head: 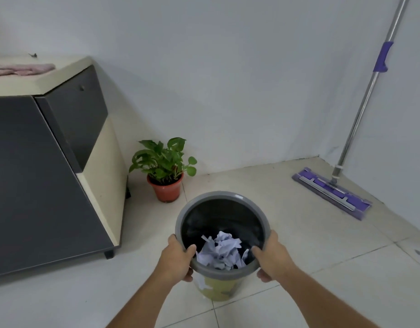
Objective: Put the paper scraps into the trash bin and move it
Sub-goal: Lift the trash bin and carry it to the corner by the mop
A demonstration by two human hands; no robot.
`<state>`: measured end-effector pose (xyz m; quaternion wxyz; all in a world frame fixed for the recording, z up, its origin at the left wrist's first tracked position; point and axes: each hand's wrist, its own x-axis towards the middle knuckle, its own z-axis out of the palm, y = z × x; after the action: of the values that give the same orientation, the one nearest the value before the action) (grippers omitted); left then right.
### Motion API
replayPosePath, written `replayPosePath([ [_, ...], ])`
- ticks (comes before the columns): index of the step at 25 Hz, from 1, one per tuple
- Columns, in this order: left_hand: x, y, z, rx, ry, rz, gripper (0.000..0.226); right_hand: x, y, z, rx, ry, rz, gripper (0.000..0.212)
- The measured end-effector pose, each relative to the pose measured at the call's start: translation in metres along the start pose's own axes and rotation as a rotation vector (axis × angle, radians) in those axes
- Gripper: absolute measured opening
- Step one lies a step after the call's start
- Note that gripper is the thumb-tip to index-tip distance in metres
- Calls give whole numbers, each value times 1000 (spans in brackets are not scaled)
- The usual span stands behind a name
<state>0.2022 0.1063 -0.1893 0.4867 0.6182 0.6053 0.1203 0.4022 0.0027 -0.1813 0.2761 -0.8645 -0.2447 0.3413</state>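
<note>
— Down on the tiled floor (298,268), what does the trash bin (222,197) hold?
— Crumpled white paper scraps (222,253), heaped inside against the near wall, too tangled to count.
— How many bins and hands?
— One bin, two hands. The left hand (177,259) and right hand (272,255) each clamp the grey rim, thumbs inside, fingers curled under outside.
— Around it?
— One potted plant (165,170), one cabinet (50,162), one purple mop (332,192) against the wall

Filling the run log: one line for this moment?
left hand, right hand: gripping rim | grey-rimmed round trash bin: held | crumpled white paper scraps: inside
</note>
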Motion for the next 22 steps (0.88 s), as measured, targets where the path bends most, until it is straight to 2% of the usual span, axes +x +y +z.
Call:
replayPosePath([
  [5,-2,8,0,-10,28,74,15,1,-5,4,78,89,-71,26],
  [9,-27,56,-33,-54,16,106,16,-27,-47,-37,93,115,-126,27],
  [13,-79,149,-100,-79,7,179,15,-76,-132,-117,92,150,-194,25],
  [22,-250,453,-310,-80,21,303,10,-244,-391,-366,94,226,-307,27],
])
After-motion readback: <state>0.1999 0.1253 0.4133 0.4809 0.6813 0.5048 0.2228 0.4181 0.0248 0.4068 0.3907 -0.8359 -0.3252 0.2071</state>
